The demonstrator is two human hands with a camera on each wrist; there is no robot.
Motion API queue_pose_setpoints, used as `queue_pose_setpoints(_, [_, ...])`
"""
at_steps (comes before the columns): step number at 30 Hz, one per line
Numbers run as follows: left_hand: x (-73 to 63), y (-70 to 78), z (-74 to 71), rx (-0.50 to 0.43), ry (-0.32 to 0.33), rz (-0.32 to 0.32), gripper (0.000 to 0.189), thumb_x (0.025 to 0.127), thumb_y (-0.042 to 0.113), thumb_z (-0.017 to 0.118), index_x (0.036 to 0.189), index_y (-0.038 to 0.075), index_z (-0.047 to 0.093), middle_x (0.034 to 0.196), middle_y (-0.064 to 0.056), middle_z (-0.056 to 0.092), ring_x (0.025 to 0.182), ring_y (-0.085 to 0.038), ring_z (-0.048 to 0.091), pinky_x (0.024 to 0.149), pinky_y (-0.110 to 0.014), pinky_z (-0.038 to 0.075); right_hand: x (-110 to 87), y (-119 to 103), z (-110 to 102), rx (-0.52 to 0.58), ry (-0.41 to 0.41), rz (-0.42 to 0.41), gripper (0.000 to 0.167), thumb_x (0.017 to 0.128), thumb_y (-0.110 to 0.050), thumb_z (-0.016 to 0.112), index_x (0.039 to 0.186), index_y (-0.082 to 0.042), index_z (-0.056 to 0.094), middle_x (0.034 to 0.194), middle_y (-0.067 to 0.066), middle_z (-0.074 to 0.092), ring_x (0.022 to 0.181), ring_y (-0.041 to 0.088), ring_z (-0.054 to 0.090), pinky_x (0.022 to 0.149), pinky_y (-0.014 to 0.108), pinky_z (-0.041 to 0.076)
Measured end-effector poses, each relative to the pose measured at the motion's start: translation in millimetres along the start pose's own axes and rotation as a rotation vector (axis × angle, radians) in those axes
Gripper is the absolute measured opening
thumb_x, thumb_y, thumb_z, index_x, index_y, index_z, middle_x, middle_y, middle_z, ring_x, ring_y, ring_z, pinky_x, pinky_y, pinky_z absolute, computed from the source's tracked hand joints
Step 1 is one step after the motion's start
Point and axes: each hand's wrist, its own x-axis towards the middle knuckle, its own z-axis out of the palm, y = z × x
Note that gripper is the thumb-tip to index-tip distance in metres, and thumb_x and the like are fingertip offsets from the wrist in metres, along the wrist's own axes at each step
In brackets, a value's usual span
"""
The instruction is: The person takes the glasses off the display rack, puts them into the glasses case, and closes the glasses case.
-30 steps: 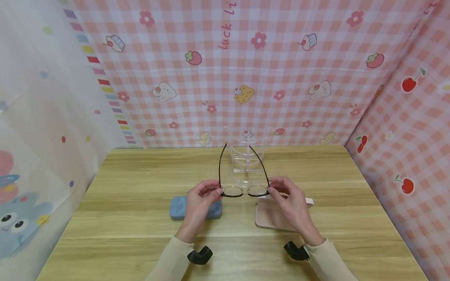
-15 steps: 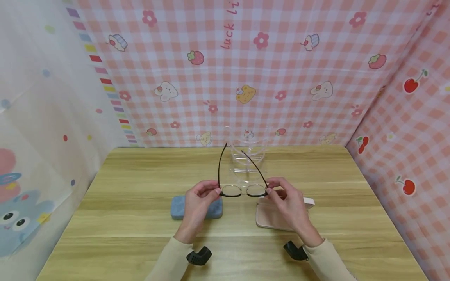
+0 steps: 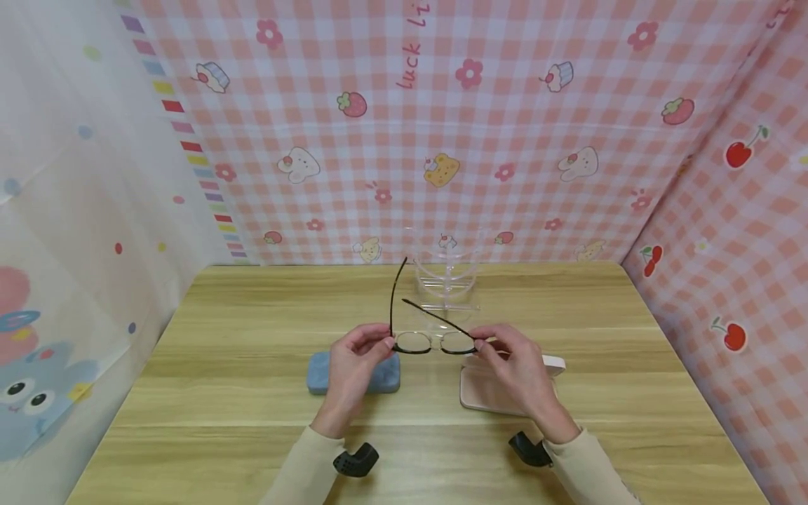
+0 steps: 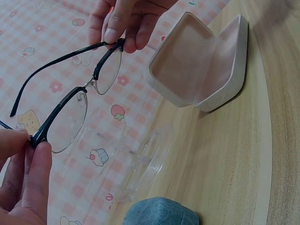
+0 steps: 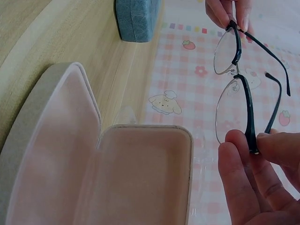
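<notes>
A pair of black half-rimmed eyeglasses [image 3: 435, 344] is held up between both hands over the table. My left hand [image 3: 355, 372] pinches its left hinge corner, and my right hand [image 3: 514, 368] pinches the right one. The left temple points away, still spread, while the right temple is folded partway inward across the lenses. Below the left hand lies a blue glasses case [image 3: 384, 375], closed. Under the right hand sits a white glasses case [image 5: 140, 164], lid up, showing a bare pink lining; in the head view the hand covers part of it.
A clear plastic eyeglass stand [image 3: 447, 287] with several tiers stands behind the glasses, near the back edge of the wooden table [image 3: 252, 435]. Pink checked cloth [image 3: 391, 140] hangs behind, with more cloth on both sides.
The right temple of the eyeglasses has swung inward from spread to partly folded. My right hand has shifted slightly left; the left hand keeps its grip nearly in place.
</notes>
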Motion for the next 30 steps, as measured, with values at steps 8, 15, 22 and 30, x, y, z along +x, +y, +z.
queue_pose_setpoints(8, [-0.9, 2.6, 0.1, 0.006, 0.004, -0.009, 0.024, 0.090, -0.008, 0.073, 0.114, -0.008, 0.071, 0.101, -0.013, 0.074, 0.087, -0.017, 0.073, 0.081, -0.031, 0.063, 0.8, -1.0, -0.9, -0.052, 0.001, -0.023, 0.019, 0.091, 0.005, 0.075, 0.103, -0.009, 0.079, 0.101, 0.001, 0.073, 0.086, 0.017, 0.072, 0.077, 0.030, 0.063])
queue_pose_setpoints(15, [-1.3, 3.3, 0.6, 0.004, 0.006, -0.012, 0.024, 0.090, -0.008, 0.073, 0.114, -0.006, 0.072, 0.102, -0.013, 0.074, 0.088, -0.017, 0.073, 0.081, -0.031, 0.063, 0.6, -2.9, -1.5, -0.065, -0.007, -0.014, 0.018, 0.091, 0.005, 0.075, 0.102, -0.010, 0.080, 0.102, 0.001, 0.072, 0.088, 0.017, 0.071, 0.078, 0.031, 0.063])
queue_pose_setpoints(22, [-1.6, 3.2, 0.1, 0.009, -0.001, -0.003, 0.023, 0.090, -0.008, 0.073, 0.114, -0.006, 0.072, 0.103, -0.015, 0.073, 0.088, -0.017, 0.073, 0.081, -0.032, 0.063, 0.7, -3.5, -1.6, -0.053, -0.015, -0.009, 0.018, 0.091, 0.005, 0.075, 0.100, -0.009, 0.080, 0.100, 0.000, 0.070, 0.088, 0.017, 0.070, 0.078, 0.032, 0.063])
queue_pose_setpoints(30, [-1.1, 2.7, -0.5, 0.010, -0.004, 0.003, 0.023, 0.090, -0.007, 0.073, 0.114, -0.006, 0.072, 0.104, -0.016, 0.073, 0.089, -0.018, 0.073, 0.081, -0.032, 0.063, 1.2, -3.7, -1.2, -0.052, -0.022, -0.009, 0.020, 0.090, 0.009, 0.075, 0.098, -0.008, 0.080, 0.099, 0.001, 0.068, 0.087, 0.017, 0.069, 0.076, 0.029, 0.063])
